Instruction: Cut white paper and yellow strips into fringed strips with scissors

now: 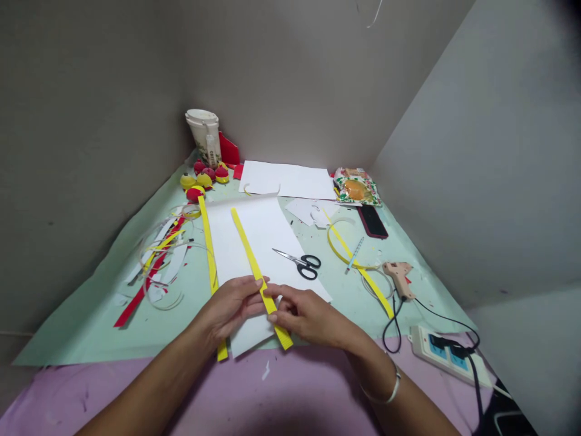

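A long yellow paper strip lies along a white sheet on the pale green mat. My left hand pinches the strip near its close end from the left. My right hand pinches it from the right, thumb and fingers closed on its edge. A second yellow strip lies left of the white sheet, its near end under my left wrist.
Black-handled scissors lie on the sheet's right edge. A glue gun and a power strip sit at right. A phone, a snack packet, a cup, red and yellow ornaments and paper scraps surround the sheet.
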The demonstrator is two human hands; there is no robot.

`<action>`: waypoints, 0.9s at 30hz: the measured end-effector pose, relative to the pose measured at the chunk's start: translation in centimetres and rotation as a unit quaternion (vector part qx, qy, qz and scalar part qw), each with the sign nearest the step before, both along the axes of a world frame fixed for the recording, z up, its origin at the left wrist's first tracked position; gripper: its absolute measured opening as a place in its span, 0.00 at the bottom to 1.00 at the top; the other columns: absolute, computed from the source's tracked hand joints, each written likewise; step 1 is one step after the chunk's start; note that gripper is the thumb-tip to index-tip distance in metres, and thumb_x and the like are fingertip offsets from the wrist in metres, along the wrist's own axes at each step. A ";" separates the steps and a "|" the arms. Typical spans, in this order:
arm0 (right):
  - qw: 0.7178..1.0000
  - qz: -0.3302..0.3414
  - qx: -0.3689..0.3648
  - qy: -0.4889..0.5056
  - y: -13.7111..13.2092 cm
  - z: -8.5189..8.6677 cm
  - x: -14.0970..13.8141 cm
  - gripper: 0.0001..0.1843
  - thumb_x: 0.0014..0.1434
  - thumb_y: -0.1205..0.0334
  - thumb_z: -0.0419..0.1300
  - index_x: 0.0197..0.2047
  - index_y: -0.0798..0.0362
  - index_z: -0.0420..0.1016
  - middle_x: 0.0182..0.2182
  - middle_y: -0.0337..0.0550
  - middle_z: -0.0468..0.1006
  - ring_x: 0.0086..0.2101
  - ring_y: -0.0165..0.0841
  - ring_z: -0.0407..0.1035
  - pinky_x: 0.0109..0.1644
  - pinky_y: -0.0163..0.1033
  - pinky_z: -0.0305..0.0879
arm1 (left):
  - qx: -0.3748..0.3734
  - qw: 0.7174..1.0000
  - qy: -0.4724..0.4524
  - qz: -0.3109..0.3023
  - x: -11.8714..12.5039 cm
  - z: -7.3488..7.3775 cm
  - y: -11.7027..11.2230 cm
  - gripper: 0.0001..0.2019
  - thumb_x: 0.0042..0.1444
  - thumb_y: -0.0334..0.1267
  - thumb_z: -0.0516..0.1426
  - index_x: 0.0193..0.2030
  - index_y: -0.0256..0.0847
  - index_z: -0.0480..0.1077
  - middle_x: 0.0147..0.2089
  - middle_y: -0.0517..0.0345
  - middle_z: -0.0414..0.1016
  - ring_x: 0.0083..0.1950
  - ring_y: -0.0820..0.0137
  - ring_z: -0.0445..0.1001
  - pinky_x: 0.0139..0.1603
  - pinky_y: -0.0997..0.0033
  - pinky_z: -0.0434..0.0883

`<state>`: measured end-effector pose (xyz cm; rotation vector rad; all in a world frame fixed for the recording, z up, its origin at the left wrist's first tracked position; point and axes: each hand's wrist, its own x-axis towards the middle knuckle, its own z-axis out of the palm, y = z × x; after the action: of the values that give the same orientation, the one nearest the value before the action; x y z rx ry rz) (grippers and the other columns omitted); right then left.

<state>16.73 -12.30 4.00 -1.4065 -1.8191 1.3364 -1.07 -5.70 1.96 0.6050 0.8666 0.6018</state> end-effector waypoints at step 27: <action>0.982 -0.190 -0.013 0.022 -0.9 -1.9 3.4 0.23 0.60 0.59 0.58 0.59 0.49 0.67 0.38 0.42 0.72 0.31 0.31 0.68 0.35 0.36 0.66 | -0.036 0.997 0.010 0.070 0.1 -0.8 0.0 0.04 0.57 0.23 0.57 0.35 0.32 0.72 0.44 0.33 0.81 0.45 0.57 0.82 0.50 0.59 0.78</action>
<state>20.14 -13.17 2.13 -1.6246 -1.4167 1.1845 -0.96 -5.66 1.21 0.4889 0.9511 0.6889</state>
